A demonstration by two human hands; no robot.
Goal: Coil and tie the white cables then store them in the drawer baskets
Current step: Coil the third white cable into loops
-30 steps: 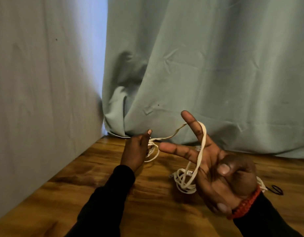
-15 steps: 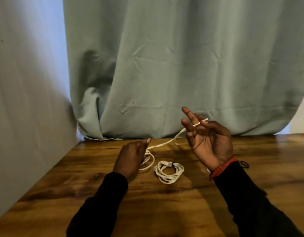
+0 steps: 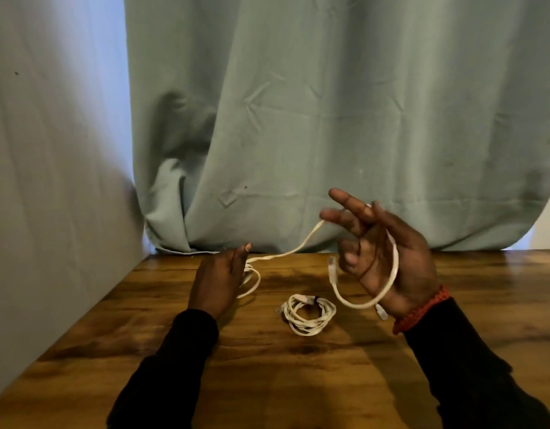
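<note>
A loose white cable (image 3: 286,252) stretches between both hands above the wooden table (image 3: 267,382). My left hand (image 3: 218,280) rests low on the table at centre left and grips several loops of that cable. My right hand (image 3: 388,258) is raised palm-up at centre right, index and middle fingers spread. The cable passes over its fingers, runs down the palm and hangs in a loop below, with a connector end (image 3: 332,266) pointing up beside the curled fingers. A second white cable, a coiled bundle (image 3: 309,314), lies on the table between my hands.
A green curtain (image 3: 329,119) hangs behind the table's far edge. A pale wall (image 3: 51,181) runs along the table's left side. No drawer or basket is in view.
My right hand has turned and taken the cable's free end round the palm, so a loop with the connector now hangs below it. My left hand has stayed on its loops.
</note>
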